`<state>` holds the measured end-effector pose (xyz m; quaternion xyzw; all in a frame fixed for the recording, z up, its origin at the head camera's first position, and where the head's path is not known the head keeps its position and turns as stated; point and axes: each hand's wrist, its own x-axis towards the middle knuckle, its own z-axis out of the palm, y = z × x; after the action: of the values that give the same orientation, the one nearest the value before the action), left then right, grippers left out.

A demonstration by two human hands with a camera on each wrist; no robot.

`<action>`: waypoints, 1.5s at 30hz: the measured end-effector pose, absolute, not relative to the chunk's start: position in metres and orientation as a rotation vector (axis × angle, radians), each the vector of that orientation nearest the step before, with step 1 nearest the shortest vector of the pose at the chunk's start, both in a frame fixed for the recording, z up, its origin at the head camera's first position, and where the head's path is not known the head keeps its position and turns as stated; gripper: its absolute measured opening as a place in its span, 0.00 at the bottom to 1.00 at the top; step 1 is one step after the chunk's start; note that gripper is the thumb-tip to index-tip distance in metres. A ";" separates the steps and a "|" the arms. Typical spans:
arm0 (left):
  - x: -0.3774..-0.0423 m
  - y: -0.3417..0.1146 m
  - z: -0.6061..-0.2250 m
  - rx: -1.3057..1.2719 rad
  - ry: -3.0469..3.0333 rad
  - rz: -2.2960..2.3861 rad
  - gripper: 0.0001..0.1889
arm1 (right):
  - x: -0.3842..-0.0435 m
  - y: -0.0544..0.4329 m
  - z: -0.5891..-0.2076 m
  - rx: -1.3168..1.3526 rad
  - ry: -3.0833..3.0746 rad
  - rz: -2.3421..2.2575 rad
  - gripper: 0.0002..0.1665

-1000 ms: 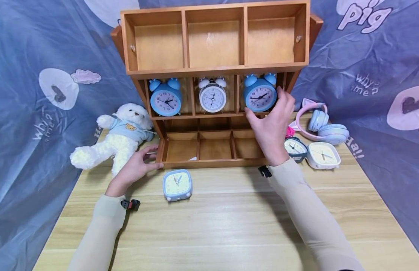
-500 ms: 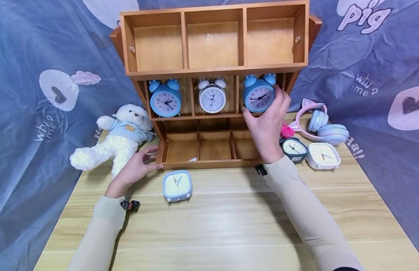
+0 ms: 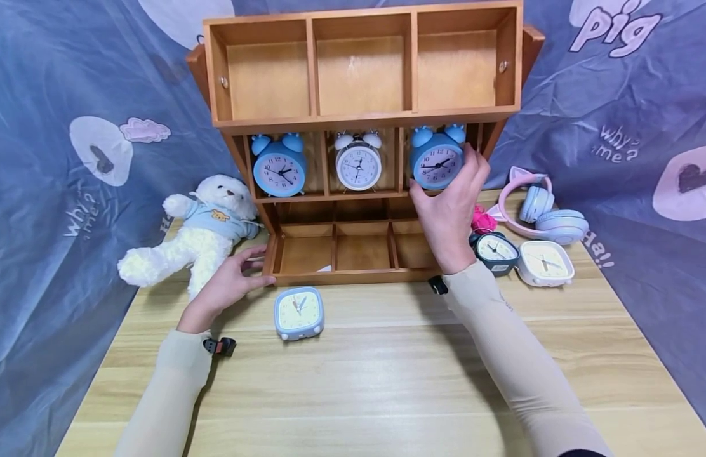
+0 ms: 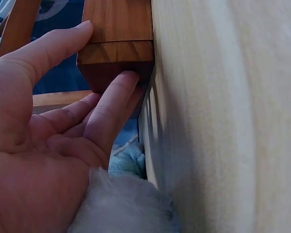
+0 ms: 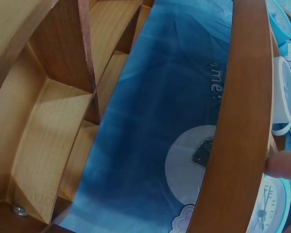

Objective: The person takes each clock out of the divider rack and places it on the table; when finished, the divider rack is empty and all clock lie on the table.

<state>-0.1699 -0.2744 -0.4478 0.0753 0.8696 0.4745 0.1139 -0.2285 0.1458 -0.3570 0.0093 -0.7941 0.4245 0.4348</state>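
My left hand (image 3: pixel 228 283) grips the lower left front corner of a tiered wooden shelf (image 3: pixel 361 277). In the left wrist view, the thumb lies over the corner of the rail (image 4: pixel 116 52) and fingertips press its end face. My right hand (image 3: pixel 451 219) holds a blue twin-bell alarm clock (image 3: pixel 437 166) in the middle tier's right compartment, thumb at the lower left, fingers at the right side. That clock (image 5: pixel 269 208) is partly cut off in the right wrist view. Left of it stand a white twin-bell clock (image 3: pixel 359 166) and another blue one (image 3: pixel 279 170).
A blue-rimmed square clock (image 3: pixel 299 313) sits before the shelf. To the left slumps a white teddy bear (image 3: pixel 207 222). Rightward are a dark green clock (image 3: pixel 494 249), a white square clock (image 3: pixel 545 263), a pink item (image 3: pixel 483 219) and cat-ear headphones (image 3: pixel 559 223).
My right hand has moved slightly left, its fingers closing in against the right blue clock's side; more of the green clock and pink item shows. The left hand stays put.
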 end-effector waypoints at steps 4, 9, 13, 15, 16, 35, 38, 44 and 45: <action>-0.170 -0.274 -0.447 0.214 2.549 1.381 0.47 | -0.228 0.146 -0.357 0.016 -1.972 1.062 0.54; -0.171 -0.274 -0.446 0.209 2.549 1.373 0.47 | -0.229 0.146 -0.356 0.014 -1.979 1.058 0.53; -0.171 -0.273 -0.445 0.217 2.547 1.385 0.46 | -0.229 0.147 -0.356 0.027 -1.981 1.050 0.52; -0.171 -0.273 -0.444 0.220 2.549 1.387 0.46 | -0.229 0.146 -0.356 0.030 -1.979 1.049 0.52; -0.171 -0.273 -0.444 0.220 2.549 1.388 0.46 | -0.229 0.146 -0.355 0.030 -1.978 1.049 0.51; -0.170 -0.274 -0.447 0.216 2.553 1.381 0.46 | -0.229 0.145 -0.354 0.031 -1.977 1.053 0.50; -0.170 -0.273 -0.446 0.207 2.555 1.375 0.47 | -0.229 0.145 -0.354 0.032 -1.975 1.049 0.49; -0.169 -0.273 -0.446 0.204 2.551 1.376 0.46 | -0.228 0.146 -0.354 0.041 -1.965 1.042 0.50; -0.169 -0.273 -0.446 0.204 2.549 1.378 0.46 | -0.228 0.146 -0.354 0.041 -1.964 1.044 0.50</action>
<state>-0.1692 -0.2729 -0.4464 0.0698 0.8714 0.4710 0.1181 -0.2278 0.1457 -0.3544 0.0165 -0.7916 0.4210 0.4426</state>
